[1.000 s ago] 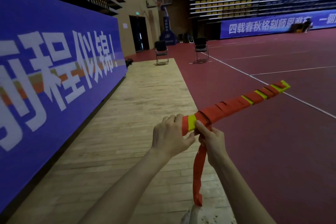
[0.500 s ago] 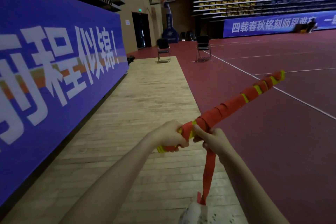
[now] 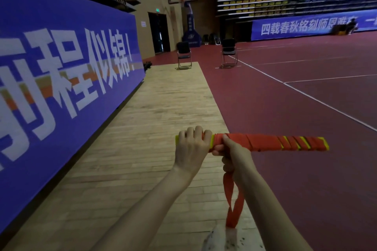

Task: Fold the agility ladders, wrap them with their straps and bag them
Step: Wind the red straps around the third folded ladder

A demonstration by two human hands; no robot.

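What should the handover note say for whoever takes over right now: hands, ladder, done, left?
Left hand grips the near end of the folded ladder bundle, held level in the air.
Right hand pinches the orange strap at the bundle; its tail hangs loose below.
Done: ladder folded, strap wound along most of the bundle.
Left: finish the last turns, secure the strap, bag it. No bag in view.

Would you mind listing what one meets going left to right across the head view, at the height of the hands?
Blue banner → wooden floor strip → left hand → right hand → folded agility ladder, jutting right from the grip → red court floor.
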